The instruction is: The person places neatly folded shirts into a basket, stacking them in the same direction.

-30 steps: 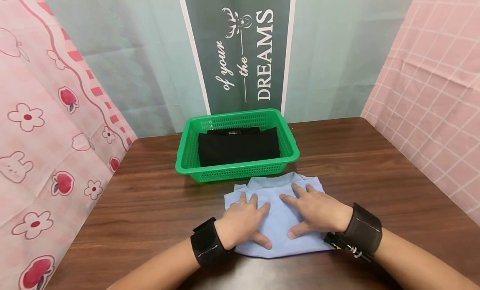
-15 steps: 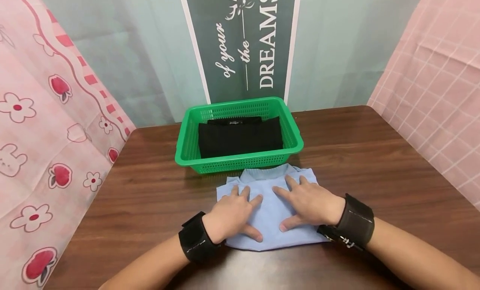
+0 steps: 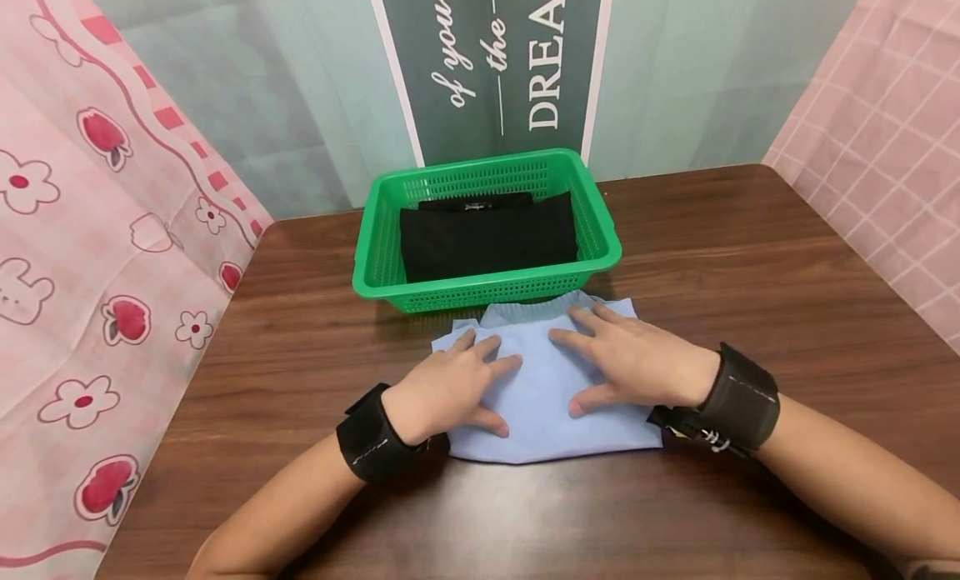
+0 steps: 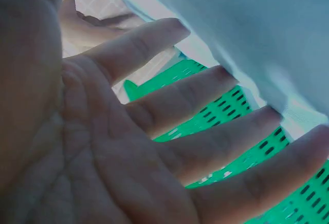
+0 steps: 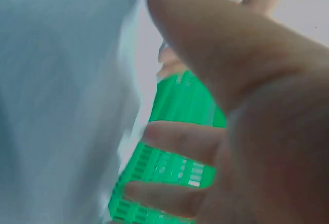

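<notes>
Your left hand [image 3: 442, 388] and right hand [image 3: 637, 363] lie flat, fingers straight, on the folded blue shirt [image 3: 543, 397] — soft, light, floppy. Slide fingers under both side edges.

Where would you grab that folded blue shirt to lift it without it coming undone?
Probably by its two short side edges: the folded blue shirt lies flat, so the left hand and right hand could slide under from either side, keeping the layers together.
</notes>
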Motion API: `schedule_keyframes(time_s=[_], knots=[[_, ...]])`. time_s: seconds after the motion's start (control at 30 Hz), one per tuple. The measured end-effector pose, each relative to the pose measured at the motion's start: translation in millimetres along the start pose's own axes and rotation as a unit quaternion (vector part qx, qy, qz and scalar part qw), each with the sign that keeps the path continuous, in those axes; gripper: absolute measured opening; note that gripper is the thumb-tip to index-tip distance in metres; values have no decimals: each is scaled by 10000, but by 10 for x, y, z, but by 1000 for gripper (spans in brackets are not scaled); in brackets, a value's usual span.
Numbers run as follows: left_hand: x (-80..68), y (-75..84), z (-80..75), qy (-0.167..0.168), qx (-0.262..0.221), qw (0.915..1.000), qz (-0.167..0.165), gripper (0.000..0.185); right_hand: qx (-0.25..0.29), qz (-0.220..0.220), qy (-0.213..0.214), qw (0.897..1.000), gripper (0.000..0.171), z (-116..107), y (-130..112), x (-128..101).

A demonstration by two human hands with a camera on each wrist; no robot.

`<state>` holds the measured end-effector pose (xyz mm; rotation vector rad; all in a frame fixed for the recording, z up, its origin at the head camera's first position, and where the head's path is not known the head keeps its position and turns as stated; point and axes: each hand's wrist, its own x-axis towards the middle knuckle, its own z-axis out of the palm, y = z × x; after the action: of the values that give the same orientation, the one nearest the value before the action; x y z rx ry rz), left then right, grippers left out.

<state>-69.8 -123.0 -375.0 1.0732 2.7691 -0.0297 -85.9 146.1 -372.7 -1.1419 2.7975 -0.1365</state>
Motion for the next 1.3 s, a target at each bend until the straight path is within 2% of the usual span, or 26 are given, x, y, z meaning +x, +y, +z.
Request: schedule_keyframes(time_s=[0.07, 0.13, 0.23, 0.47, 0.7, 0.9, 1.03, 1.3], knots=[[-9, 28, -19, 77, 164, 9998, 130, 79, -4, -440, 188, 9989, 84, 24, -17, 2], [-14, 67, -29, 55, 300, 9992, 266, 73, 23, -814, 160, 9965, 81, 62, -40, 13], [-15, 113, -52, -102, 383, 9986, 361, 69, 254, -934, -103, 9952, 77, 84, -47, 33], [-23, 100, -94, -314, 473, 9977, 371, 90, 426, -552, -329, 9970, 78, -4, 60, 44], [-39, 81, -98, -505, 212, 9979, 337, 93, 579, -207, -444, 9971, 81, -122, 204, 38], [-18, 73, -113, -625, 140, 9974, 333, 90, 753, 146, -458, 9960, 77, -174, 361, 41], [-28, 18, -136, -667, -118, 9972, 318, 81, 805, 354, -415, 9953, 76, -179, 439, 37], [-126, -208, -238, -455, -630, 9967, -251, 66, 605, 809, -67, 9949, 70, -216, 628, 3]])
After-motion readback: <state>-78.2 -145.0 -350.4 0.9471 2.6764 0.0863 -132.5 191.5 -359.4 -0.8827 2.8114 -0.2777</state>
